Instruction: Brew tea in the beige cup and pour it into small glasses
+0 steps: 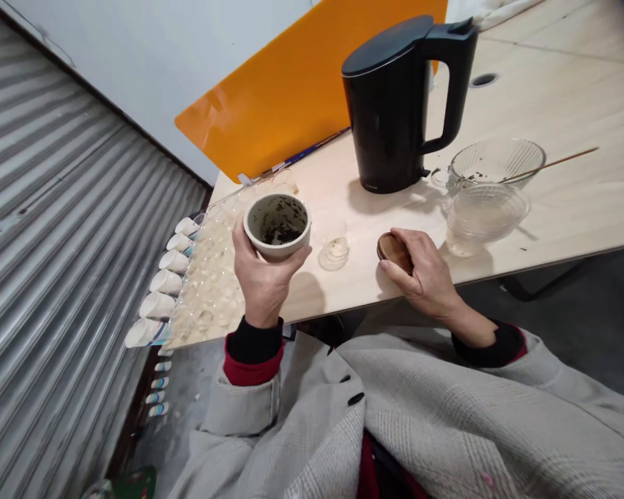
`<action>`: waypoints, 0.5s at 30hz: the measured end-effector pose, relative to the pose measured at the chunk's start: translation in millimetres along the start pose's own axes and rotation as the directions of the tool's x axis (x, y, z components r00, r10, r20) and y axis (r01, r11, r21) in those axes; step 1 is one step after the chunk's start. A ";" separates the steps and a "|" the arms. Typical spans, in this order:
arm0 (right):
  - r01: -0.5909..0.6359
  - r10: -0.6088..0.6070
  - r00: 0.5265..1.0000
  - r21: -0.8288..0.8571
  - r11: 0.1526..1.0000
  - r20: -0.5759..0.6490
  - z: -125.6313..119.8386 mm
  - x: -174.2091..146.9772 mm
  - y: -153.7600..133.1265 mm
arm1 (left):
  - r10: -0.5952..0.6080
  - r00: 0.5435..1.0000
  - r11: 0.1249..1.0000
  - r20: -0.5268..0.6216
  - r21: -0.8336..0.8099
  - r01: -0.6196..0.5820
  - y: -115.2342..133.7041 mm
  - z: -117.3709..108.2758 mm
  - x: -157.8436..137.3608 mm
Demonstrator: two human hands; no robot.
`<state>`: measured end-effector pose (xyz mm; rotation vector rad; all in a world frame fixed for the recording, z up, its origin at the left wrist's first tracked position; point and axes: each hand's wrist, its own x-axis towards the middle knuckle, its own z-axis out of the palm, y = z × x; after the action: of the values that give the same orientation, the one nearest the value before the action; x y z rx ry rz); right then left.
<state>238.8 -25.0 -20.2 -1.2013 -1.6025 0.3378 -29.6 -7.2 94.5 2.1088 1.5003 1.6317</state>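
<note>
My left hand (264, 281) is wrapped round a pale grey cup (277, 249), tilted so its mouth faces me. Wet dark bits like tea leaves cling to its inner wall and bottom. In my right hand (421, 274) is a small round brown wooden lid-like piece (394, 251), pinched between thumb and fingers just above the table; its underside is hidden. Between the two hands a small clear cup (334, 258) stands on the table. Behind them rises a black electric kettle (387, 125), its handle to the right.
A ribbed glass bowl (538, 154) with a thin stick (572, 157) and dark bits stands at right, beside stacked clear dishes (491, 208). Many clear cups (213, 270) crowd the table's left end, with white paper cups (165, 282) along its edge. An orange panel (275, 90) borders the back.
</note>
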 end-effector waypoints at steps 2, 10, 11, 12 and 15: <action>-0.026 0.026 1.000 0.030 0.999 0.007 -1.8 0.3 1.1 | -0.085 0.996 0.986 -0.002 -0.145 0.084 -3.3 3.5 -23.3; -0.085 0.085 0.996 0.103 0.991 0.005 -10.4 4.5 5.0 | -0.157 0.974 0.928 0.166 -0.311 0.202 -13.2 32.1 -90.0; -0.077 0.077 0.997 0.096 0.992 0.007 -11.7 5.5 2.5 | -0.151 0.972 0.922 0.177 -0.330 0.204 -15.1 34.7 -92.4; -0.065 0.065 0.998 0.090 0.994 0.011 -13.1 6.7 -1.1 | -0.145 0.972 0.915 0.184 -0.348 0.203 -17.2 36.6 -93.8; -0.006 0.002 0.999 0.077 0.997 0.043 -17.4 11.7 -17.2 | -0.126 0.972 0.900 0.200 -0.389 0.196 -22.7 38.7 -95.3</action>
<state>245.3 -29.1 5.8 -1.1453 -1.6095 0.4269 -9.5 -45.9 -1.3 1.7933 1.1291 1.5021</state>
